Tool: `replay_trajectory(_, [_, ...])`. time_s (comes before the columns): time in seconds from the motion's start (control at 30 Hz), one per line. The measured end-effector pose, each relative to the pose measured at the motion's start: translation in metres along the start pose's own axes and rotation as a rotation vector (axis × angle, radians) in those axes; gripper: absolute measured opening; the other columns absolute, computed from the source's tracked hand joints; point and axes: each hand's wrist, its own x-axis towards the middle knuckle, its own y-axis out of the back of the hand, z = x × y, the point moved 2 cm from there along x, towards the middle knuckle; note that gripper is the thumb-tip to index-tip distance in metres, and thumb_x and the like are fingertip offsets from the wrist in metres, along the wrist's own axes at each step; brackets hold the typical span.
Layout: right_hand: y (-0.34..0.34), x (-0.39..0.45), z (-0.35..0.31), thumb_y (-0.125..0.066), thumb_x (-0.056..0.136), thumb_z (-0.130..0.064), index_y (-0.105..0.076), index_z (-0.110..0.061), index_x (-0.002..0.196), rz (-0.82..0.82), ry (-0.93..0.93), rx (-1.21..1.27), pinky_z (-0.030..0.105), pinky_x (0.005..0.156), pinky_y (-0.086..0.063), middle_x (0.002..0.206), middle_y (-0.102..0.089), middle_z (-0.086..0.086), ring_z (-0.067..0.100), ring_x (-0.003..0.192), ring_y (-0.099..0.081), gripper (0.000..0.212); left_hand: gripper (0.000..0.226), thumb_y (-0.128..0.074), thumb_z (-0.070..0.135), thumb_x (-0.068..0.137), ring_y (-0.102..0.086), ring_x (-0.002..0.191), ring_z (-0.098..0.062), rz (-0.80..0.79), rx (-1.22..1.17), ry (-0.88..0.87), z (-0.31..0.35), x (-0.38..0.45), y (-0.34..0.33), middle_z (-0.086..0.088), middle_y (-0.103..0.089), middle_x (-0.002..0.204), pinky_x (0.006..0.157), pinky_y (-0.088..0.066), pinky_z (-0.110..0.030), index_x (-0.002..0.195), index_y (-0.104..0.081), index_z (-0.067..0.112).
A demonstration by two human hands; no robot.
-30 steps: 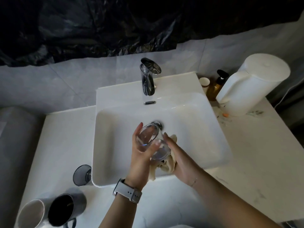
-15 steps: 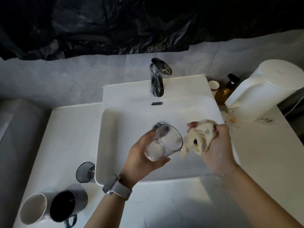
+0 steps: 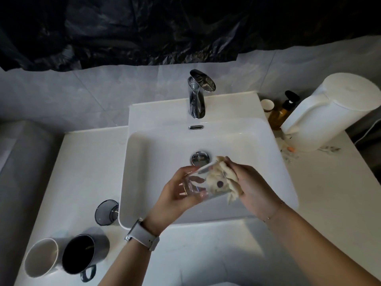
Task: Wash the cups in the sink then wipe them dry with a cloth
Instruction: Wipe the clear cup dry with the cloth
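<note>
Gripping the clear glass (image 3: 196, 185) over the sink (image 3: 156, 153), the left hand (image 3: 177, 195) curls round it; the right hand (image 3: 250, 187) pinches the cloth (image 3: 221, 180) stuffed inside.

Cloth (image 3: 221, 180) inside glass (image 3: 198, 183), above sink (image 3: 156, 153)

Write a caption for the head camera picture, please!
Left hand holds a clear glass over the sink; right hand pushes cloth inside.

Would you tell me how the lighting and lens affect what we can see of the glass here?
Head view: dim and uneven, the dark plastic sheeting nearly black; wide-angle bending bows the white basin; the clear glass tumbler shows mainly by rim highlights, with the cream cloth visible through it; glare on the chrome tap.
</note>
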Motion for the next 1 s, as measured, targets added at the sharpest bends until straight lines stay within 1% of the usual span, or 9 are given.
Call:
replay_trajectory(0.07, [-0.002, 0.007, 0.007, -0.054, 0.093, -0.043, -0.074, -0.023, 0.090, -0.005, -0.114, 0.046, 0.037, 0.074, -0.055, 0.103, -0.070, -0.005, 0.021, 0.085, -0.070, 0.029, 0.040, -0.070, 0.043, 0.077, -0.068, 0.090, -0.028, 0.081, -0.144, 0.070, -0.002, -0.003, -0.012, -0.012, -0.063, 0.107, 0.068, -0.060, -0.041, 0.114, -0.059, 0.033])
replay_trajectory(0.13, [-0.008, 0.009, 0.011, -0.062, 0.083, -0.033, -0.059, -0.020, 0.078, -0.033, -0.154, 0.117, 0.025, 0.053, -0.037, 0.070, -0.052, -0.001, 0.013, 0.055, -0.049, 0.015, 0.034, -0.060, 0.050, 0.083, -0.068, 0.085, -0.034, 0.202, -0.239, 0.153, -0.003, -0.003, -0.021, -0.014, -0.062, 0.106, 0.062, -0.059, -0.041, 0.109, -0.057, 0.028])
replay_trajectory(0.23, [-0.015, 0.006, 0.011, -0.044, 0.078, -0.018, -0.049, -0.011, 0.080, -0.169, -0.144, 0.195, 0.022, 0.048, -0.030, 0.060, -0.034, 0.005, 0.010, 0.050, -0.032, 0.009, 0.032, -0.051, 0.044, 0.096, -0.069, 0.072, -0.028, 0.334, -0.261, 0.221, -0.003, -0.001, -0.023, -0.013, -0.064, 0.094, 0.055, -0.055, -0.036, 0.103, -0.054, 0.012])
replay_trajectory(0.33, [-0.007, 0.003, 0.008, -0.052, 0.067, -0.015, -0.047, 0.010, 0.079, -0.241, -0.012, -0.122, 0.034, 0.057, -0.032, 0.065, -0.034, 0.020, 0.026, 0.060, -0.028, 0.028, 0.037, -0.045, 0.043, 0.101, -0.067, 0.066, -0.026, 0.336, -0.295, 0.337, -0.003, 0.001, -0.019, -0.016, -0.065, 0.090, 0.054, -0.053, -0.033, 0.102, -0.058, 0.008])
replay_trajectory(0.4, [0.000, 0.002, 0.006, -0.061, 0.076, -0.007, -0.062, 0.007, 0.093, -0.248, 0.114, -0.364, 0.033, 0.067, -0.040, 0.078, -0.055, 0.018, 0.025, 0.071, -0.048, 0.022, 0.041, -0.044, 0.046, 0.100, -0.066, 0.064, -0.026, 0.336, -0.332, 0.428, -0.004, 0.001, -0.015, -0.018, -0.067, 0.088, 0.055, -0.053, -0.031, 0.103, -0.060, 0.009])
replay_trajectory(0.5, [0.006, -0.001, 0.003, -0.072, 0.078, 0.002, -0.066, -0.015, 0.097, -0.090, 0.267, -0.366, 0.024, 0.070, -0.051, 0.087, -0.070, -0.003, 0.011, 0.077, -0.065, 0.026, 0.042, -0.043, 0.050, 0.099, -0.068, 0.070, -0.026, 0.287, -0.382, 0.487, -0.004, 0.000, -0.015, -0.019, -0.072, 0.088, 0.058, -0.053, -0.031, 0.104, -0.059, 0.011])
replay_trajectory(0.7, [0.007, 0.006, 0.023, -0.083, 0.069, -0.007, -0.071, -0.019, 0.068, 0.270, 0.572, -0.719, 0.018, 0.069, -0.042, 0.070, -0.065, -0.009, 0.007, 0.071, -0.056, 0.018, 0.046, -0.047, 0.051, 0.098, -0.064, 0.064, -0.027, 0.315, -0.308, 0.409, 0.001, 0.002, -0.031, -0.034, -0.061, 0.104, 0.055, -0.052, -0.031, 0.105, -0.057, 0.007])
replay_trajectory(0.83, [0.001, -0.004, 0.017, -0.065, 0.089, -0.009, -0.075, -0.020, 0.080, -0.075, 0.275, -0.506, 0.015, 0.072, -0.046, 0.073, -0.070, -0.006, -0.001, 0.072, -0.061, 0.018, 0.038, -0.042, 0.045, 0.102, -0.066, 0.067, -0.024, 0.288, -0.212, 0.338, 0.006, 0.003, -0.036, -0.015, -0.065, 0.082, 0.052, -0.052, -0.031, 0.098, -0.055, 0.009])
replay_trajectory(1.0, [0.000, -0.008, 0.009, -0.045, 0.095, -0.002, -0.072, -0.010, 0.082, -0.423, -0.068, -0.048, 0.020, 0.072, -0.054, 0.076, -0.071, -0.001, 0.008, 0.070, -0.067, 0.031, 0.032, -0.040, 0.039, 0.104, -0.069, 0.066, -0.027, 0.320, 0.019, 0.111, 0.013, -0.003, -0.039, -0.007, -0.069, 0.071, 0.046, -0.052, -0.033, 0.093, -0.055, 0.013])
